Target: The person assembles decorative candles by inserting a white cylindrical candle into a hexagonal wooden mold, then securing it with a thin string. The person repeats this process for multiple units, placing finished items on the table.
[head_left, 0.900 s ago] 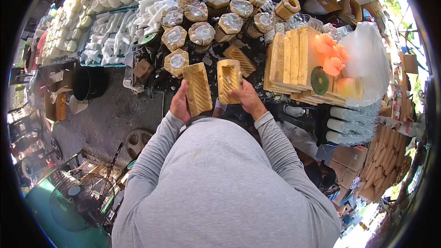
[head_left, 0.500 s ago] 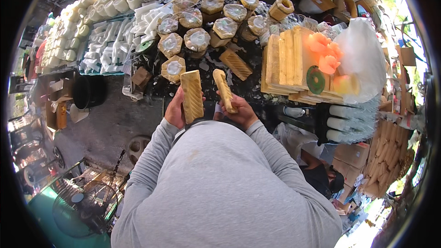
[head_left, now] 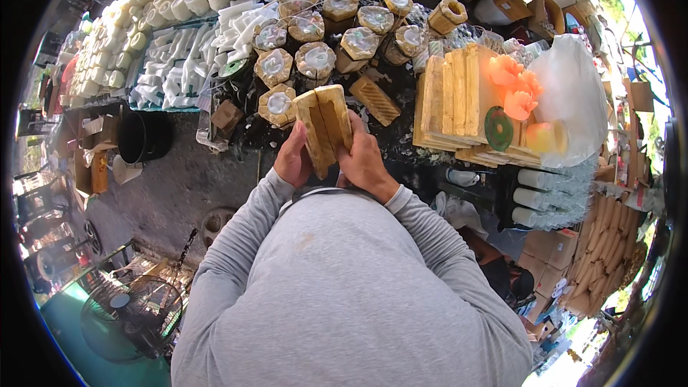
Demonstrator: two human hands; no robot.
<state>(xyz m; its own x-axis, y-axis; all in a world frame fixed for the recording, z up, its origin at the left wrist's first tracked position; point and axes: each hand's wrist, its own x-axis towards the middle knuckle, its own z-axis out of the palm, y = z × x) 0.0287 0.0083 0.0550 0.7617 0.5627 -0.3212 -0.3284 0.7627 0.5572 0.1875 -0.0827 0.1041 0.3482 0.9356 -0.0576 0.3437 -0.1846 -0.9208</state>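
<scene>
My left hand (head_left: 292, 158) is closed on a long yellowish mold piece (head_left: 309, 129), its thumb along the outer side. My right hand (head_left: 367, 163) grips a second mold piece (head_left: 335, 116), with fingers over its outer face. Both pieces stand side by side in front of my body, their long edges meeting along a narrow dark seam. Just beyond them sits a hexagonal mold (head_left: 278, 104) with whitish material in its top, one of a cluster on the dark table. Another loose mold piece (head_left: 375, 99) with slanting ridges lies to the right of the cluster.
Yellow slabs (head_left: 433, 97) stand stacked at the right, beside orange flower-shaped pieces (head_left: 514, 86), a green disc (head_left: 498, 127) and a whitish plastic bag (head_left: 570, 97). White cylinders (head_left: 197, 3) and white sticks (head_left: 168, 72) fill the left. A fan (head_left: 122, 315) stands lower left; a person (head_left: 505, 279) is lower right.
Both mold pieces were apart, the left one showing its ridged face. Now they are together, and my right hand has come in leftward and turned its piece upright.
</scene>
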